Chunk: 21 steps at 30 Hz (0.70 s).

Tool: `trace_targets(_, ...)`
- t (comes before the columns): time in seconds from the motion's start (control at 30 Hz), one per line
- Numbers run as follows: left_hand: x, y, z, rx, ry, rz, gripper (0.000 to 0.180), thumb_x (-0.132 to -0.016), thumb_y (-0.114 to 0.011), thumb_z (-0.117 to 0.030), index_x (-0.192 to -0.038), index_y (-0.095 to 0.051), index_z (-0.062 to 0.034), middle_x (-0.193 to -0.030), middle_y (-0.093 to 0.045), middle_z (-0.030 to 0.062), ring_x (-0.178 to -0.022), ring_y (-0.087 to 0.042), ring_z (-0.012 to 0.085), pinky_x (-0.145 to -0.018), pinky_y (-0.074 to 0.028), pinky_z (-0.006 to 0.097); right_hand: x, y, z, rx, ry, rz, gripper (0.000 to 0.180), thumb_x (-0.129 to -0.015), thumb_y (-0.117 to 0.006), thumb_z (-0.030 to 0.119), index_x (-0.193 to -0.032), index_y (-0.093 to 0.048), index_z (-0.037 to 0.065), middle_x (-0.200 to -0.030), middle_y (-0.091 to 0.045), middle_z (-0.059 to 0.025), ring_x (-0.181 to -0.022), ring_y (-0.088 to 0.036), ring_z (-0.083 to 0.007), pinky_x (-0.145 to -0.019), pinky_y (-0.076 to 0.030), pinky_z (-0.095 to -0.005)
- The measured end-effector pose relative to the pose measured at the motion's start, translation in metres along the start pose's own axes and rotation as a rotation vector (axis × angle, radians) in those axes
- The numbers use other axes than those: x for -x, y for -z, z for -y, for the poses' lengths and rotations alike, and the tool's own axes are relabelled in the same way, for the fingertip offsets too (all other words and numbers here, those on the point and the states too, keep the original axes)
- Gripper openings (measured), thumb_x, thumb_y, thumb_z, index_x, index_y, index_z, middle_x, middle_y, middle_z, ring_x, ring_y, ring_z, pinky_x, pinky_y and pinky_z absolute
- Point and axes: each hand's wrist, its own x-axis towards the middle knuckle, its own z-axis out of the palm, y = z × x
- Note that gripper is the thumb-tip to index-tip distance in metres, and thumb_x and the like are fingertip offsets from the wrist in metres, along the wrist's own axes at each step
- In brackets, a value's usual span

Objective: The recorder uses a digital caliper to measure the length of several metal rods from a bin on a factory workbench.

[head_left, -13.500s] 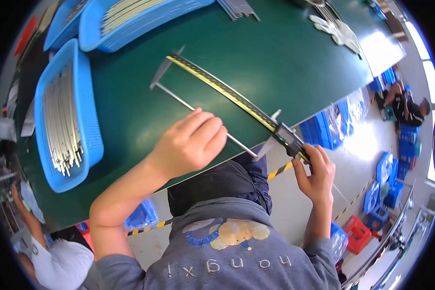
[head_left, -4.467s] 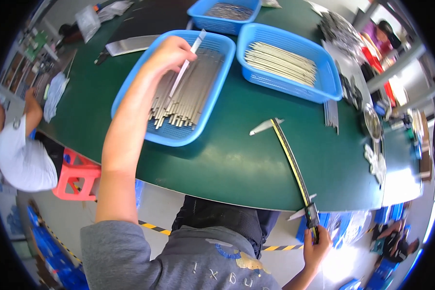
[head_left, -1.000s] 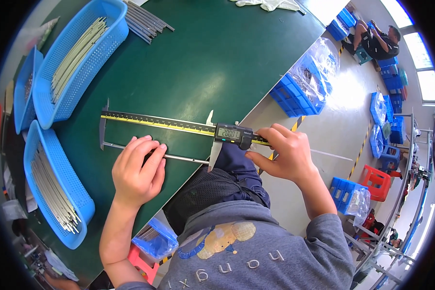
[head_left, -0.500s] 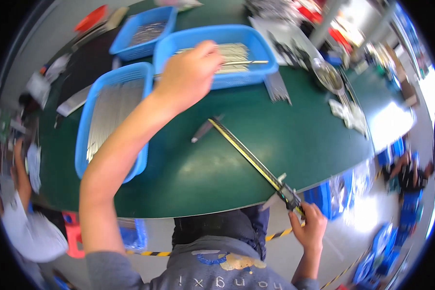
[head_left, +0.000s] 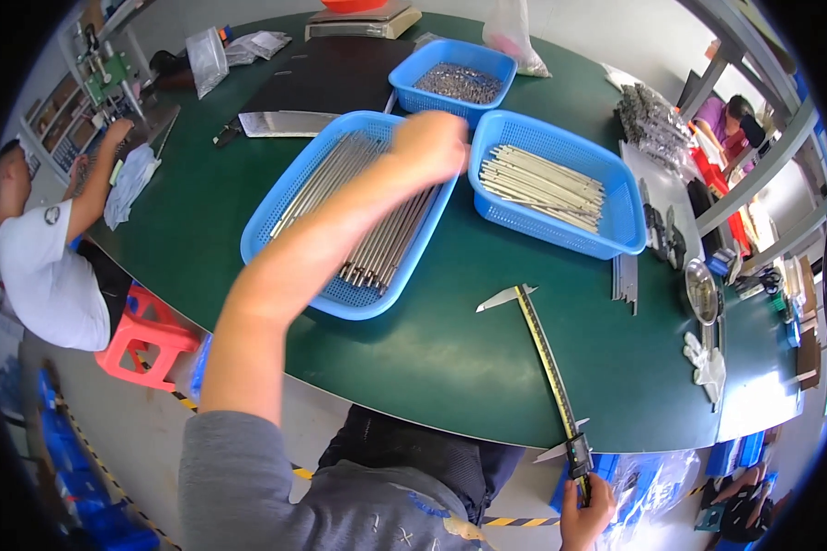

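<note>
My right hand [head_left: 590,512] is closed around the body of a long digital caliper [head_left: 551,372] at the table's front edge. The caliper's long beam slants away over the green table, and its far jaw lies beyond the open span. My left hand [head_left: 429,147], slightly blurred, is closed above the right rim of a blue basket of long metal rods [head_left: 340,308]. What its fingers hold, if anything, cannot be made out. Just right of it stands another blue basket [head_left: 560,241], holding shorter pale rods [head_left: 547,188]. My left forearm covers part of the long rods.
Behind are a blue basket of small metal parts [head_left: 459,84], a black binder [head_left: 326,78] and a scale [head_left: 363,22]. To the right lie a strainer [head_left: 701,292], a white glove [head_left: 705,365] and a few thin strips [head_left: 625,280]. A co-worker [head_left: 55,266] sits at the left.
My view has swung left. My left hand has moved from over the pale-rod basket toward the long-rod basket; the rod seen across its fingers no longer shows. My right hand keeps the caliper.
</note>
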Motion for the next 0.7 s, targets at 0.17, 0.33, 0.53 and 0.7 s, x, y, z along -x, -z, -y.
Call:
trace_targets(0.17,0.032,0.041,0.056,-0.289,0.313,0.403,0.032,-0.072,-0.065,-0.019,-0.099,-0.066,-0.0013,-0.103,-0.064,0.0178,-0.1,-0.061,0.0304,-0.084,-0.049,0.039,-0.005,0.0,-0.003,0.022,-0.048,0.085,0.029,-0.079,-0.07,0.028,-0.095,-0.066,0.004,-0.072,-0.063,-0.0118,-0.057,-0.059,-0.0239,-0.053,-0.047,-0.0331)
trace_targets(0.33,0.035,0.035,0.061,-0.27,0.358,0.437,0.038,-0.07,-0.068,-0.022,-0.1,-0.066,0.0004,-0.105,-0.064,0.0177,-0.101,-0.061,0.0295,-0.087,-0.048,0.037,0.001,-0.008,-0.011,-0.084,-0.021,-0.004,0.026,-0.073,-0.069,0.013,-0.089,-0.059,-0.005,-0.07,-0.056,-0.0136,-0.058,-0.052,-0.0259,-0.053,-0.04,-0.0346)
trace_targets(0.53,0.034,0.027,0.06,-0.251,0.404,0.432,0.042,-0.068,-0.069,-0.026,-0.1,-0.066,-0.0004,-0.105,-0.064,0.0187,-0.101,-0.061,0.029,-0.085,-0.048,0.035,0.003,-0.012,-0.001,-0.096,0.005,-0.031,0.026,-0.07,-0.072,0.014,-0.087,-0.059,0.0,-0.064,-0.05,-0.0089,-0.049,-0.048,-0.0216,-0.045,-0.036,-0.0313)
trace_targets(0.7,0.04,0.04,0.086,0.373,0.257,0.131,0.012,-0.072,-0.065,-0.008,-0.081,-0.065,0.0001,-0.066,-0.064,0.0094,-0.061,-0.063,0.0166,-0.054,-0.048,0.03,-0.002,-0.008,0.003,-0.098,-0.02,-0.021,0.026,-0.07,-0.072,0.013,-0.088,-0.059,-0.001,-0.066,-0.053,-0.0095,-0.049,-0.048,-0.0213,-0.044,-0.036,-0.0305)
